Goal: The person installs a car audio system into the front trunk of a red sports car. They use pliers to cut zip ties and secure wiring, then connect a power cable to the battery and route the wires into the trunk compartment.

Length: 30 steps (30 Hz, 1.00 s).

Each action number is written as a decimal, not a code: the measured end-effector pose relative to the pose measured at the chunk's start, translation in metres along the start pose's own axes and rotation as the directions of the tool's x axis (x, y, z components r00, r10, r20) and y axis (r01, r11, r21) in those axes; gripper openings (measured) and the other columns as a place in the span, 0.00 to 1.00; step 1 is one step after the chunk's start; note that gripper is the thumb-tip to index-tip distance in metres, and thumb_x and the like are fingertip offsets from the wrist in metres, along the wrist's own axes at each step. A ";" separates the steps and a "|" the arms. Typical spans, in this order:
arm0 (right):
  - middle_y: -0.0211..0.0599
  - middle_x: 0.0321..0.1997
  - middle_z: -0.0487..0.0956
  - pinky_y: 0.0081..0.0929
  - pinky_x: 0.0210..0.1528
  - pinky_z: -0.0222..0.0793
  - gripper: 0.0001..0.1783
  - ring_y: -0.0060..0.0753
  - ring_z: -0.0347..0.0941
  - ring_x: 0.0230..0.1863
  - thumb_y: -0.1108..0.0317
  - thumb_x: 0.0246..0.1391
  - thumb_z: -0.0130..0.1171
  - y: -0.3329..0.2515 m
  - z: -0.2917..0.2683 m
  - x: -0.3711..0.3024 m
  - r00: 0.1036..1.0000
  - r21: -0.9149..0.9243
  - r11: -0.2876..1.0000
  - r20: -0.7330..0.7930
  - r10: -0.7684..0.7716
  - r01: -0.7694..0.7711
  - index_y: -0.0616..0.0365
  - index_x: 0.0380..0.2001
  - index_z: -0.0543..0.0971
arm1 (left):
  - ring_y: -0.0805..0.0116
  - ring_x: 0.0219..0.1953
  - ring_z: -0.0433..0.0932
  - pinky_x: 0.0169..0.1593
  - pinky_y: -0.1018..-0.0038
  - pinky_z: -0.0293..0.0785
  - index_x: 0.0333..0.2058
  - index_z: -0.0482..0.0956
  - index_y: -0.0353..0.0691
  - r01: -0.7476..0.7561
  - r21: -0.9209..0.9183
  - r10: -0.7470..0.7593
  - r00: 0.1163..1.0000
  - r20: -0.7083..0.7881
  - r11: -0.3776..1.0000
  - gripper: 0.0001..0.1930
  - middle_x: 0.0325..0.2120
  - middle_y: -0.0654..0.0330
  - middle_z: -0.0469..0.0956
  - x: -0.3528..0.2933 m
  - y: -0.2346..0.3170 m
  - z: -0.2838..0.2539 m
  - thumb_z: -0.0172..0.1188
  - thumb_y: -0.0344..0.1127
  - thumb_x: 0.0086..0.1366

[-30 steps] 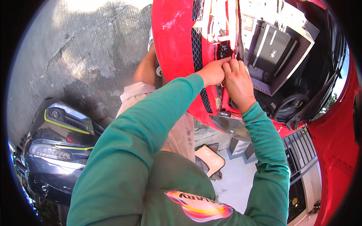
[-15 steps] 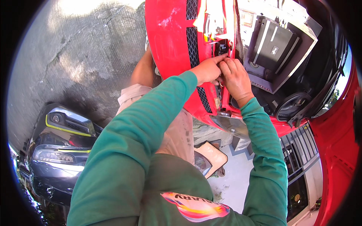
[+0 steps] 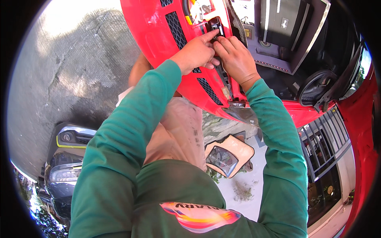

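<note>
Both hands are together at the edge of a red car panel fitted with black mesh strips. My left hand stretches its index finger onto a small black latch-like part set in the panel's channel. Its other fingers are bent, and I see nothing held in them. My right hand bends over the same channel just beside it, fingers bunched and pointing down. What lies under those fingertips is hidden. A narrow dark strip runs along the channel below the hands.
Beyond the panel is an open compartment with a grey box and a round black part. A raised red lid stands at the right. A dark car is at the left. A tan-edged panel lies below.
The view has shifted, so the car and hands appear farther left and higher. My left index finger now points more forward onto the black part, and the hands are slightly farther apart.
</note>
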State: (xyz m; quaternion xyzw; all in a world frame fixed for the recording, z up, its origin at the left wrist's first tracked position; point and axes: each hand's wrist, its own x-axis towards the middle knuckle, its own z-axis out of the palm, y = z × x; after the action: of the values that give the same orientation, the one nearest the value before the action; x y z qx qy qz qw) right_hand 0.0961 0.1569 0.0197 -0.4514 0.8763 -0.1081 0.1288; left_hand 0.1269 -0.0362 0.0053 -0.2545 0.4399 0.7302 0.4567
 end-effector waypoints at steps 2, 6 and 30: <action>0.32 0.54 0.80 0.33 0.57 0.79 0.19 0.39 0.77 0.53 0.68 0.52 0.61 0.000 0.005 -0.002 0.999 0.021 0.999 -0.021 0.024 -0.024 0.53 0.49 0.80 | 0.69 0.38 0.85 0.39 0.76 0.84 0.80 0.54 0.45 -0.028 0.019 0.028 0.999 -0.016 0.999 0.42 0.51 0.59 0.82 0.001 0.002 0.000 0.50 0.20 0.69; 0.37 0.55 0.80 0.38 0.54 0.82 0.20 0.43 0.78 0.54 0.70 0.54 0.60 0.003 0.008 -0.010 0.997 0.085 0.995 -0.043 0.063 -0.059 0.54 0.51 0.80 | 0.75 0.36 0.83 0.37 0.78 0.82 0.78 0.62 0.44 -0.005 0.086 0.009 0.999 -0.051 0.996 0.35 0.47 0.62 0.83 0.009 0.003 0.001 0.51 0.24 0.71; 0.46 0.49 0.78 0.50 0.58 0.72 0.19 0.57 0.74 0.55 0.70 0.54 0.69 -0.050 0.043 -0.093 0.498 0.478 0.440 -0.006 0.867 -0.760 0.56 0.50 0.79 | 0.68 0.28 0.89 0.36 0.71 0.82 0.39 0.85 0.34 -0.266 0.572 0.438 0.880 -0.185 0.776 0.08 0.28 0.55 0.87 0.046 -0.010 0.009 0.65 0.34 0.70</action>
State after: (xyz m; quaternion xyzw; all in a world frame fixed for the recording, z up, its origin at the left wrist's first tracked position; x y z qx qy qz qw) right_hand 0.2002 0.2014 0.0058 0.0869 0.9476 -0.2708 0.1457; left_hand 0.1155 -0.0058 -0.0302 -0.1407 0.7297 0.6039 0.2880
